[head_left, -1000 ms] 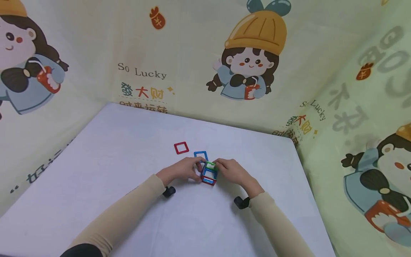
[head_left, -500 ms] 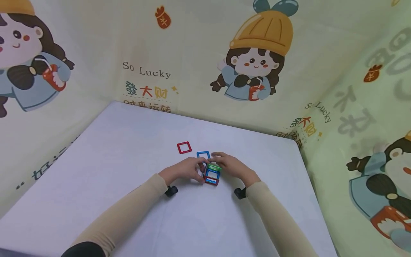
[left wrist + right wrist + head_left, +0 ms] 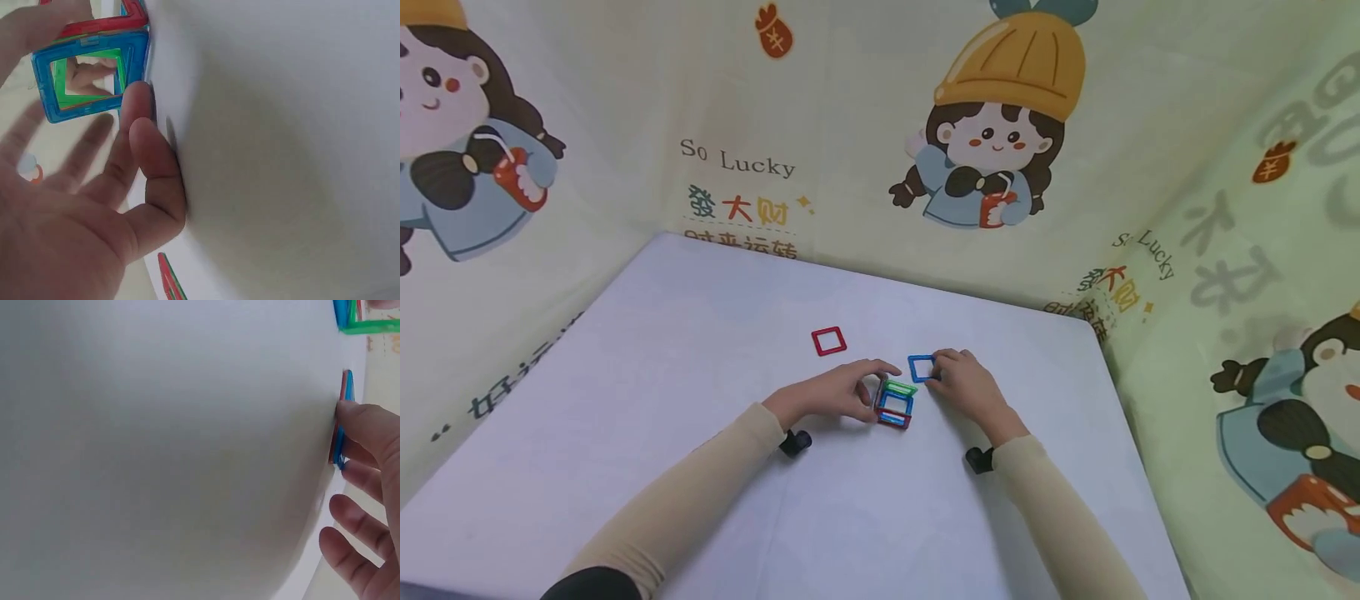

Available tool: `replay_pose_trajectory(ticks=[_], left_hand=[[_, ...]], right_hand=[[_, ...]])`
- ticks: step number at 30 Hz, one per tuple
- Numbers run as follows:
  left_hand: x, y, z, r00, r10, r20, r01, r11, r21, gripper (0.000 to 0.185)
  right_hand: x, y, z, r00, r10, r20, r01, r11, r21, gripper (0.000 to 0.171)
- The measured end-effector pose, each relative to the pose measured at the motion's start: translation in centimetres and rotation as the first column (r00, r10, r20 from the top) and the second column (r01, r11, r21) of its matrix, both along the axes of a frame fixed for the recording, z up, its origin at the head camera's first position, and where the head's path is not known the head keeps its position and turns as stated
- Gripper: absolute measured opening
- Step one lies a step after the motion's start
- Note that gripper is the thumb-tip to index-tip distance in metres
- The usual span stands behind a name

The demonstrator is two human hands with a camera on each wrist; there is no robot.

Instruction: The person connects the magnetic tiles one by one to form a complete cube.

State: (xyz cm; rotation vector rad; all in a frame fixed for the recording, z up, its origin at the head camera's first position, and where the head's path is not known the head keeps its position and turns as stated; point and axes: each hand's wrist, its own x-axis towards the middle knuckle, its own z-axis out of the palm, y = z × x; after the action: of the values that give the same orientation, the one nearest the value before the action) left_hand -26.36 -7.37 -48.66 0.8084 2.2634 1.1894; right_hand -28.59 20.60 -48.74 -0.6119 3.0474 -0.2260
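A small structure of square magnetic tiles (image 3: 896, 407) in blue, red and green stands on the white table. My left hand (image 3: 835, 392) curves round its left side, thumb at the near end and fingers toward the far end; in the left wrist view the thumb meets a red tile beside a blue one (image 3: 139, 62). A green tile (image 3: 899, 389) leans at the structure's far end. To its right, my right hand (image 3: 962, 385) pinches a blue magnetic tile (image 3: 913, 369) by its right side. Seen edge-on in the right wrist view, this piece shows red and blue layers.
A red square magnetic tile (image 3: 829, 341) lies flat, farther back and left of the structure. The white table (image 3: 715, 500) ends at printed cloth walls (image 3: 850, 167) at the back and sides.
My right hand has left the green tile, which now tilts. It has taken hold of the blue tile behind the structure and shifted it right. The left hand stays by the structure.
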Motion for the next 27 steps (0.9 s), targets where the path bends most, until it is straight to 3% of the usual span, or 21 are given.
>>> replay_pose_trajectory(ticks=[2, 6, 16, 27], left_hand=[[0.0, 0.0, 0.1, 0.999, -0.037, 0.0, 0.037, 0.999, 0.029, 0.066], [0.0, 0.1, 0.0, 0.998, -0.061, -0.02, 0.061, 0.998, -0.004, 0.054], [0.6, 0.1, 0.1, 0.999, -0.034, -0.026, 0.034, 0.999, -0.001, 0.052], [1.0, 0.5, 0.2, 0.999, 0.02, -0.03, -0.02, 1.0, -0.02, 0.036]], right_hand=[[0.2, 0.6, 0.0, 1.0, -0.03, -0.009, 0.03, 0.999, 0.017, 0.018], [0.6, 1.2, 0.0, 0.999, -0.048, 0.001, 0.048, 0.999, 0.018, 0.018], [1.6, 1.0, 0.9, 0.997, -0.067, 0.045, 0.068, 0.998, -0.002, 0.018], [2.7, 0.6, 2.9, 0.986, -0.111, 0.127, 0.123, 0.989, -0.086, 0.019]])
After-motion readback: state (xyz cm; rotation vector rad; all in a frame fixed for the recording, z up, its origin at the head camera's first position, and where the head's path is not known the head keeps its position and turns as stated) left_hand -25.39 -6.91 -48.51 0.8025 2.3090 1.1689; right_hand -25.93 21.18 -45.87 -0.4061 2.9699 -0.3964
